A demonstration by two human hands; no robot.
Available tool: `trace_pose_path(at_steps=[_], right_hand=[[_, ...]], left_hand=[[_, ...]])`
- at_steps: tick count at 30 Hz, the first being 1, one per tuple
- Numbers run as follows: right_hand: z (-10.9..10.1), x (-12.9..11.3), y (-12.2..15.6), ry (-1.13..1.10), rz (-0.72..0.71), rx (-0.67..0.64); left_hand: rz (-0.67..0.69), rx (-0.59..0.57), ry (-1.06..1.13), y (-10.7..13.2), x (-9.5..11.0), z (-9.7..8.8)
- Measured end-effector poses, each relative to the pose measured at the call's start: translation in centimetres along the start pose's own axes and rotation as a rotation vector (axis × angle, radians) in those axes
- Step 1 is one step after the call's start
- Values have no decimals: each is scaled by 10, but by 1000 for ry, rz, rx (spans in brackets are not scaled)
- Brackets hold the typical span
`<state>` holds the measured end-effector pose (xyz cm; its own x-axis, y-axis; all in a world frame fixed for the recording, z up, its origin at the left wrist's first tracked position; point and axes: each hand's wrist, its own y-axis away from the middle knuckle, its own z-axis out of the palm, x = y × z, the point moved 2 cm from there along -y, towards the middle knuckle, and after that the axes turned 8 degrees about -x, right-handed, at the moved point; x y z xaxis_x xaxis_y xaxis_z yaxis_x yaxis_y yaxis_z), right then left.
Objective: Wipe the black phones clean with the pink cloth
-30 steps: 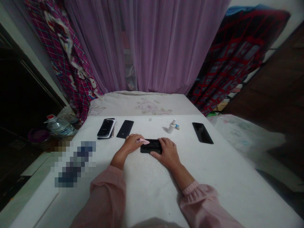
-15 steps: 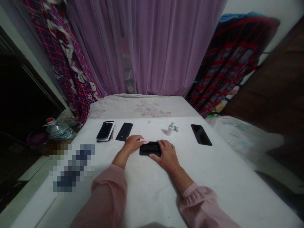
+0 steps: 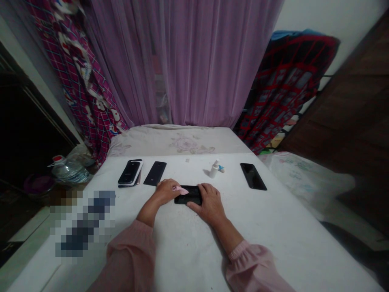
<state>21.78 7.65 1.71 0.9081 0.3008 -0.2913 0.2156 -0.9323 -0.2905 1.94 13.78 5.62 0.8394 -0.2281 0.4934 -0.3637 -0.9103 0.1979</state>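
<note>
A black smartphone [image 3: 191, 197] lies flat and crosswise on the white-covered table in front of me. My right hand [image 3: 210, 202] grips its right end, with the thumb along the near edge and the fingers at the far edge. My left hand [image 3: 166, 191] is closed on a small pink cloth [image 3: 181, 190], whose tip rests over the phone's left part. Just beyond my left hand lies a dark blue phone [image 3: 155, 173]. A white spray bottle [image 3: 214, 169] stands upright past the phone, beside a small blue-and-white item [image 3: 221, 168] I cannot identify.
A stack of several phones [image 3: 130, 173] sits at the far left of the table [image 3: 188, 251]. Another black phone [image 3: 253, 176] lies at the right. A blurred patch [image 3: 88, 223] covers something on the left edge. Purple curtains [image 3: 200, 61] hang behind; a water jug [image 3: 68, 170] stands off to the left.
The pink cloth in my left hand has shifted from the phone's far left edge slightly nearer, onto its surface. My right hand keeps its hold. The camera view has shifted slightly.
</note>
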Motion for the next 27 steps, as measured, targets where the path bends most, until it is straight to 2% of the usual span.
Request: trace_pose_path(at_steps=[4,15,27], right_hand=[[2,1,0,4,-10,7],[1,0,0,23,1,28],[2,1,1,1,-7,22]], left_hand=[[-57,38,-22,-5,4,2],[-99,95,-38,-13,8,5],[55,-46,-22,6,6,-4]])
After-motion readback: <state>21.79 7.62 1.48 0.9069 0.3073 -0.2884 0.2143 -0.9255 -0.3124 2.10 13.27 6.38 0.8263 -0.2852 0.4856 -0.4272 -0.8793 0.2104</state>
